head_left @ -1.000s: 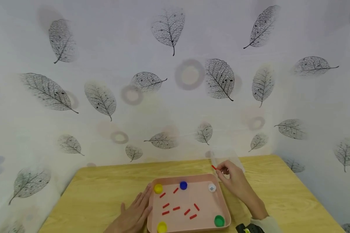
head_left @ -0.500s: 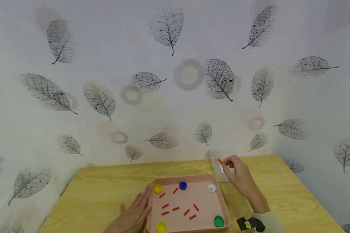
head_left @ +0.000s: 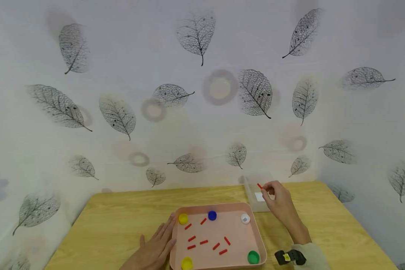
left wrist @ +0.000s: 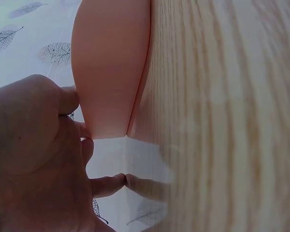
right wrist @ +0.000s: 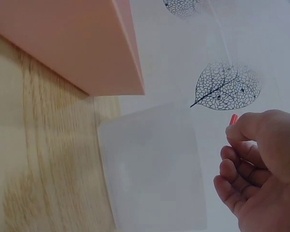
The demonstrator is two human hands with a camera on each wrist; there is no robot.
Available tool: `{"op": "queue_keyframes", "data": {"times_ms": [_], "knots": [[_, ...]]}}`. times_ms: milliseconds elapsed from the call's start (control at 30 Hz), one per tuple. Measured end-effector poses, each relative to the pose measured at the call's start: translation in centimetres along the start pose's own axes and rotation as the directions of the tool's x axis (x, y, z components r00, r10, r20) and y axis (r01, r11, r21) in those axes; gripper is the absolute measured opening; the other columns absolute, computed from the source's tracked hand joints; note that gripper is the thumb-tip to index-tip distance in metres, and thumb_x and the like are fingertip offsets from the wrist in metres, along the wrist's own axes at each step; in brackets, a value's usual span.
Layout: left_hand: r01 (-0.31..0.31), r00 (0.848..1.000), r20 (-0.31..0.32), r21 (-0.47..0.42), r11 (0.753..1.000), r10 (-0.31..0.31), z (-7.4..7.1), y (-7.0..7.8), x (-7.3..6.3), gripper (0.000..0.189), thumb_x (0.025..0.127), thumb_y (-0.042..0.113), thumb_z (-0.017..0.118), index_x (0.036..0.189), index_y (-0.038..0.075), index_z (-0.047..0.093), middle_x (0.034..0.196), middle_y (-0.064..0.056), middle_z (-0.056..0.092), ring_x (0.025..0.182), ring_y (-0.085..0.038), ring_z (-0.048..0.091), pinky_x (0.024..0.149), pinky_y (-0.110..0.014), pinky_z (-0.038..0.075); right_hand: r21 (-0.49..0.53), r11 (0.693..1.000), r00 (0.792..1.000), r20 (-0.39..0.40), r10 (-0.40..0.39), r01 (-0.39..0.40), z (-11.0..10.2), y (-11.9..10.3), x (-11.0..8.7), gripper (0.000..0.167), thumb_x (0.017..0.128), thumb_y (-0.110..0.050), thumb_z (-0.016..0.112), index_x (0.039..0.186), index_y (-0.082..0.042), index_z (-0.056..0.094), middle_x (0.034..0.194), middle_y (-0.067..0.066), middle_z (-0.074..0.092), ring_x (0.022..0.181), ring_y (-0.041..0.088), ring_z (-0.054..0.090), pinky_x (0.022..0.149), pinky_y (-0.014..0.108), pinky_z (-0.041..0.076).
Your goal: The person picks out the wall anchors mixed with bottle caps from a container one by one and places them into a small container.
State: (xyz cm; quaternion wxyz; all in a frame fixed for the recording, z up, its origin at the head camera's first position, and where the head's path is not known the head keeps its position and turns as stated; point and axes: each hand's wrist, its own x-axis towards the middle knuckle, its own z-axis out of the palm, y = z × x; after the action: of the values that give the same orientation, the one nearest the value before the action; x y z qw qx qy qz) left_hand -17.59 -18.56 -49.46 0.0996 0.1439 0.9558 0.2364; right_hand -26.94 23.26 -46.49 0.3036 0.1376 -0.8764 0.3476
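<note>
Between the thumb and fingertips of my right hand (head_left: 279,200) is a small red stick (head_left: 260,185), held over a translucent plastic box (head_left: 256,207) with a white patch in it. In the right wrist view only a short end of the red stick (right wrist: 234,119) shows beyond the thumb. My left hand (head_left: 152,249) touches the left side of a pink tray (head_left: 231,227), its fingers fairly straight. The left wrist view shows fingers of the left hand (left wrist: 43,154) against the outer wall of the tray (left wrist: 111,67). Several red sticks (head_left: 204,242) lie scattered inside the tray.
Round caps stand along the tray's edges: two yellow (head_left: 183,219), one blue (head_left: 212,215), one white (head_left: 245,218) and one green (head_left: 253,257). A wooden table (head_left: 121,213) bears tray and box. Behind it rises a leaf-patterned wall (head_left: 195,127).
My right hand has moved right with the red stick, from beyond the tray's far right corner to over the translucent box. My left hand has stayed at the tray.
</note>
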Motion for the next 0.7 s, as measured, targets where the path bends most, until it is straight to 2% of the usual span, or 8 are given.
{"op": "queue_keyframes", "data": {"times_ms": [133,267,467,700], "knots": [[-0.025,1.000,-0.016,-0.004,1.000,0.025,0.0,-0.4,0.0,0.064,0.111,0.050,0.032,0.167,0.024,0.014,0.172,0.003,0.010,0.151,-0.041,0.028,0.092,-0.094,0.003,-0.005,1.000,1.000,-0.013,0.010,-0.010,0.6,0.8,-0.1,0.013,0.086,0.009,0.073,0.094,0.000,0.066,0.087,0.008,0.065,0.078,0.021,0.060,0.070,0.038,0.054],[-0.017,1.000,-0.019,0.007,1.000,0.017,-0.1,-0.7,-0.1,0.064,0.111,0.049,0.032,0.167,0.024,0.013,0.173,0.003,0.009,0.150,-0.042,0.028,0.092,-0.094,0.003,-0.019,0.999,0.999,0.024,0.035,-0.034,1.3,1.4,-0.2,0.011,0.089,0.006,0.073,0.095,0.000,0.066,0.089,0.009,0.065,0.078,0.021,0.060,0.070,0.036,0.053],[-0.012,1.000,-0.002,-0.018,1.000,0.012,0.2,-0.5,0.2,0.064,0.110,0.052,0.031,0.167,0.029,0.010,0.172,0.006,0.006,0.151,-0.047,0.021,0.094,-0.093,0.001,-0.028,0.997,0.997,0.029,0.073,-0.072,1.5,1.8,-0.5,0.010,0.088,0.006,0.072,0.093,0.001,0.066,0.087,0.009,0.064,0.077,0.022,0.059,0.069,0.038,0.052],[-0.016,1.000,0.001,-0.016,1.000,0.016,0.0,-0.5,0.4,0.065,0.110,0.050,0.033,0.167,0.026,0.010,0.173,0.003,0.007,0.149,-0.053,0.022,0.091,-0.094,0.003,-0.047,0.995,0.996,0.032,0.085,-0.084,1.7,2.1,-0.7,0.011,0.087,0.006,0.073,0.092,0.001,0.066,0.084,0.008,0.064,0.076,0.021,0.059,0.068,0.036,0.052]]}}
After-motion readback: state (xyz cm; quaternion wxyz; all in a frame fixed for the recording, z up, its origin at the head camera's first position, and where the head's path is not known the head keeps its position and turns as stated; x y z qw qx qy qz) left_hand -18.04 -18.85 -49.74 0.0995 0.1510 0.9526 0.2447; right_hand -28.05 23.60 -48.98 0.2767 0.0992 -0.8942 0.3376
